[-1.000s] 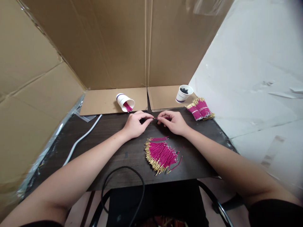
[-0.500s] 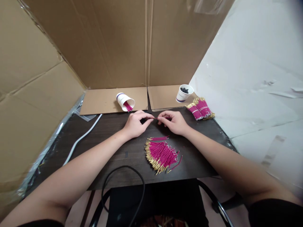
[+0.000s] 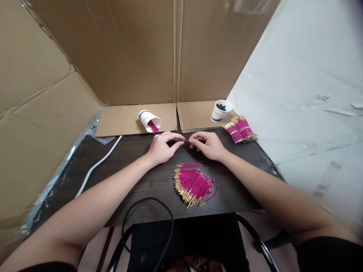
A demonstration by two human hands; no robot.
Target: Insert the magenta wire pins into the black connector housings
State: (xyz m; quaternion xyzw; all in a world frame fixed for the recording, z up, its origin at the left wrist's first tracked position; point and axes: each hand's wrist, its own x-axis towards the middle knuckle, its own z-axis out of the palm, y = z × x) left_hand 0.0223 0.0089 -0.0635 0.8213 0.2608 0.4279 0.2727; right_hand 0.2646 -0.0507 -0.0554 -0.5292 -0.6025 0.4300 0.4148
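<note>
Above the table's middle, my left hand point(image 3: 164, 147) and my right hand point(image 3: 209, 146) face each other, fingertips almost meeting. A thin magenta wire point(image 3: 186, 141) spans the small gap between them. My right thumb and fingers pinch its length, part of which shows behind them. The left thumb and forefinger are closed at its other end; whether a small part sits there too is hidden. Nearer me lies a fanned pile of short magenta wires point(image 3: 194, 182) with gold-coloured ends to the left and silvery tips to the right. A few wires point(image 3: 189, 165) lie in a row just above the pile.
A paper cup point(image 3: 145, 118) with magenta wires lies on its side on flat cardboard point(image 3: 119, 122). Another cup point(image 3: 217, 114) stands upright, holding small black pieces. Banded wire bundles point(image 3: 240, 129) lie at right. A white cable point(image 3: 98, 164) and black cable point(image 3: 147, 199) cross the table's left and front.
Both hands keep nearly the same pose, with the wire still between their fingertips. The whole view has shifted very slightly.
</note>
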